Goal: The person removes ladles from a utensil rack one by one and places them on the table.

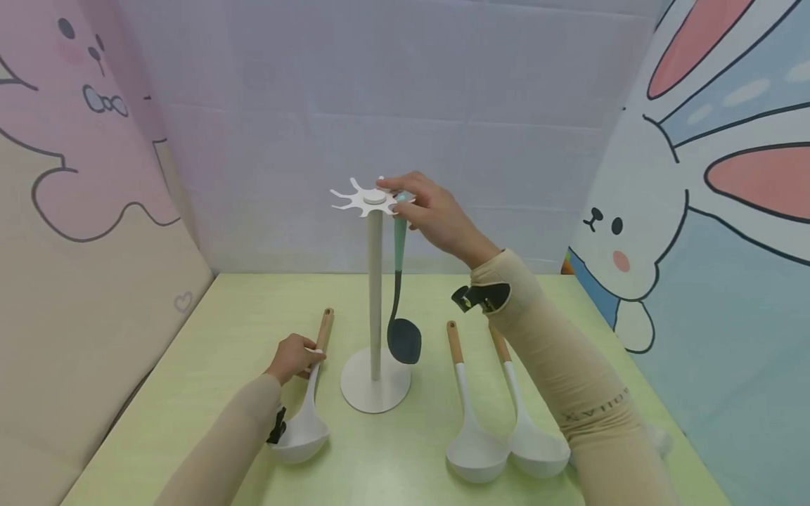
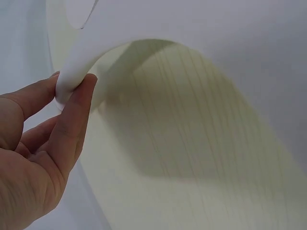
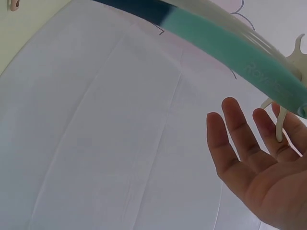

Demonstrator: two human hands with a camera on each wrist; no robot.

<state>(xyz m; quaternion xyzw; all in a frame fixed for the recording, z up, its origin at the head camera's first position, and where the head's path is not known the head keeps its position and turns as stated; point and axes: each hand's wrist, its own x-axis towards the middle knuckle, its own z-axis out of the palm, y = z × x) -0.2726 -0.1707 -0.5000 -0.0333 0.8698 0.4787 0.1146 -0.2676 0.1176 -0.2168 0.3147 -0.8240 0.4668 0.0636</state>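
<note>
A white rack (image 1: 375, 295) with a ring of hooks on top stands on a round base. From one hook hangs a ladle with a mint handle and dark bowl (image 1: 404, 341); its handle (image 3: 225, 50) crosses the right wrist view. My right hand (image 1: 430, 211) is at the hooks, index finger and thumb either side of the handle's top, the other fingers (image 3: 235, 122) loosely extended. Left of the base, my left hand (image 1: 294, 358) pinches a white ladle (image 1: 302, 434) by its handle, near the wooden grip. This ladle's bowl is low, at the table.
Two more white ladles, one (image 1: 477, 450) beside the other (image 1: 538, 450), lie right of the rack with wooden grips pointing away. A pale object (image 1: 658, 441) is mostly hidden behind my right sleeve. Fabric with cartoon figures walls in the pale green table (image 1: 253, 302).
</note>
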